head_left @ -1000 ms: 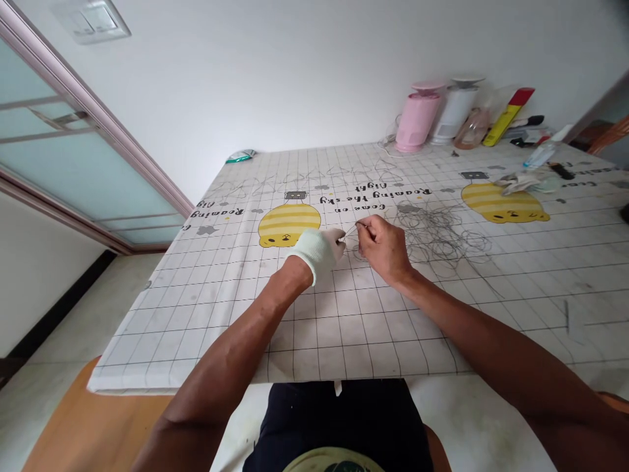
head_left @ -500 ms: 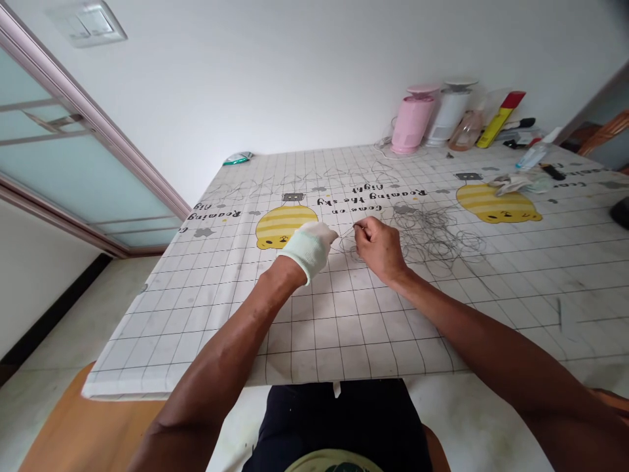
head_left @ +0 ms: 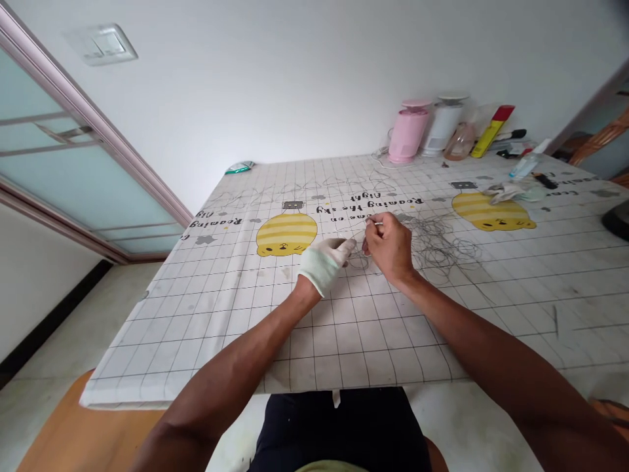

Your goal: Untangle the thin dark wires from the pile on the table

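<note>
A loose tangle of thin grey wire (head_left: 437, 246) lies on the table, just right of my hands. My left hand (head_left: 325, 259), in a white knitted glove with a pale green cuff, has thumb and fingers pinched together on a strand. Bare, my right hand (head_left: 392, 248) is curled shut with its fingertips gripping the same fine wire, a short way right of the glove. Loops of the wire hang between and below the two hands. The exact grip points are too thin to make out.
A checked tablecloth (head_left: 236, 347) with yellow bear prints covers the table. Along the back stand a pink cylinder (head_left: 409, 134), a white cylinder (head_left: 443, 128), bottles and a yellow can (head_left: 488, 136). A crumpled glove (head_left: 511, 191) lies at right, a green packet (head_left: 240, 168) at back left.
Both hands have shifted to the right, nearer the tangle. My left hand has turned so its thumb and fingers show more. The view has tilted slightly upward.
</note>
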Available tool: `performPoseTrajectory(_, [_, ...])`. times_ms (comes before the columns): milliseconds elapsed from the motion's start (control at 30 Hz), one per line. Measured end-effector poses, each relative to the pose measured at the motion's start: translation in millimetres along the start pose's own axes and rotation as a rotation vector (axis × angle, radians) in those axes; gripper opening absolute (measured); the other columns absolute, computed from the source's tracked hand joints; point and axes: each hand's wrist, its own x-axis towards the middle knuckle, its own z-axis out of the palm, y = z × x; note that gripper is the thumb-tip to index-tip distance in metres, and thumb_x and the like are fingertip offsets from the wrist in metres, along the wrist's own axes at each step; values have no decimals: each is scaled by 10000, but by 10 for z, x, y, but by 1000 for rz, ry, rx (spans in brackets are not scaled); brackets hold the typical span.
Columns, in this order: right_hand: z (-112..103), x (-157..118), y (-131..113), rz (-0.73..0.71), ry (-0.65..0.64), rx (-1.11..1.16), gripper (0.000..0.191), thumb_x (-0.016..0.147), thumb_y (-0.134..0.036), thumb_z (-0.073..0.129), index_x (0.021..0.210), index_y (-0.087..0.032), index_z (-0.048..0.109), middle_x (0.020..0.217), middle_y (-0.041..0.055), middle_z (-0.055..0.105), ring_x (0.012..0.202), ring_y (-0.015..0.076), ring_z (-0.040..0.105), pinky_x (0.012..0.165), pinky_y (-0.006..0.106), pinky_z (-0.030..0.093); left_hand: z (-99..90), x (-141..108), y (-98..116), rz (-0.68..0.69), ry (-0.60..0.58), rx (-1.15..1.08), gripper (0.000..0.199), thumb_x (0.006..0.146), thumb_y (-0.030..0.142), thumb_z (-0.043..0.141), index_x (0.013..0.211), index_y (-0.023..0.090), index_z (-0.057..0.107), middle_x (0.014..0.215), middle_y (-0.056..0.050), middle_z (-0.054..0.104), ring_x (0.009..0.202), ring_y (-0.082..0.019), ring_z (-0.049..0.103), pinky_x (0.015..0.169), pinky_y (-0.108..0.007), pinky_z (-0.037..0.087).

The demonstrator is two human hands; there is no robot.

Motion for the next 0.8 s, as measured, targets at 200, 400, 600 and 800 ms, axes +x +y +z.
performPoseTrajectory(200, [-8,-62,-17,-204,-144,-169,118,989,-285,582,1017,-216,672,823,54,751,703,213,689,650,337,490,-42,39,-8,-121,-43,-398,223,956,321,567,925,176,735,921,-62,797,719,-140,733,688,-233,590])
performPoseTrajectory(400, [-104,-7,33,-493,-301,-180,280,1057,-251,499,1244,-232,707,997,99,754,950,267,682,858,433,535,-176,37,-13,-164,-54,-275,242,968,322,555,891,182,736,879,-53,792,698,-135,724,669,-225,579])
performPoseTrajectory(600, [-93,-29,91,-533,-403,-185,292,1063,-245,493,1240,-225,723,931,89,745,897,250,675,818,414,555,-192,17,5,-167,-59,-241,267,988,311,539,911,171,754,836,-54,780,680,-137,722,672,-235,582])
performPoseTrajectory(800, [-170,-9,65,-552,-340,-181,294,1082,-251,447,1209,-204,708,984,118,722,906,259,672,831,439,574,-269,42,-21,-193,19,-324,286,990,294,550,1166,179,743,895,-56,808,778,-163,769,772,-264,612])
